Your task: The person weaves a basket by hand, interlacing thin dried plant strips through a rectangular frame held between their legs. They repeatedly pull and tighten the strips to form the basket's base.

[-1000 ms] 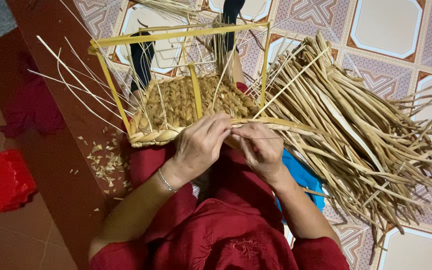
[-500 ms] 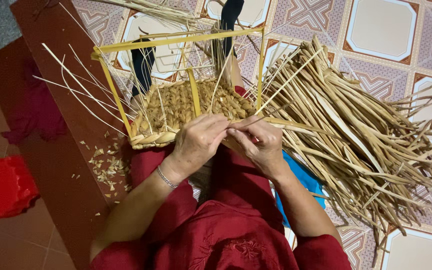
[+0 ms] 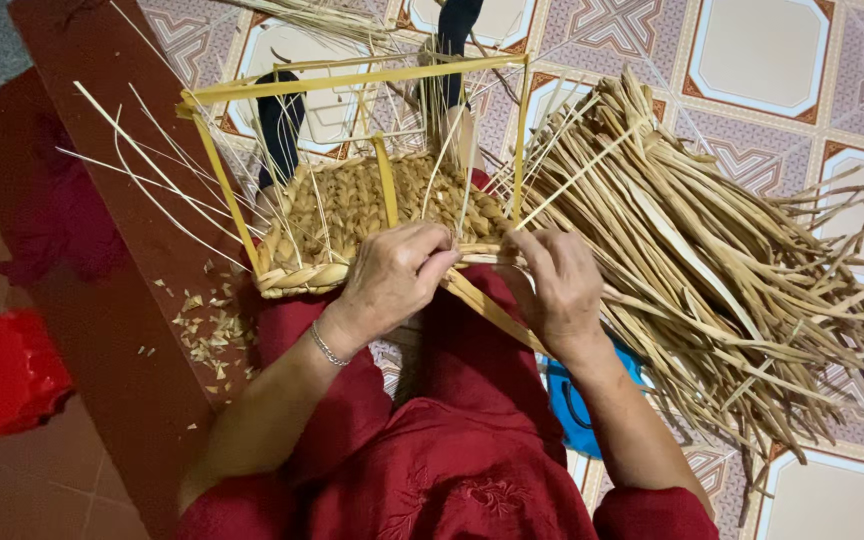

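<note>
A half-woven straw basket (image 3: 352,205) sits on a yellow wire frame (image 3: 352,78) over my lap. Thin pale stakes stick up and out from its sides. My left hand (image 3: 390,275) pinches a flat straw strand (image 3: 492,310) at the basket's near rim, fingers closed on it. Just to the right, my right hand (image 3: 557,285) grips the same strand against the braided edge. The strand runs down between my hands toward my red clothing.
A large bundle of dry straw (image 3: 712,260) lies to the right on the patterned tile floor (image 3: 762,50). Straw clippings (image 3: 207,320) litter the dark red step. A red plastic object (image 3: 2,370) stands at the left; something blue (image 3: 577,410) shows under my right forearm.
The hands have shifted slightly along the near rim and the strand between them is pulled lower; the view has tilted a little. The basket stays in place.
</note>
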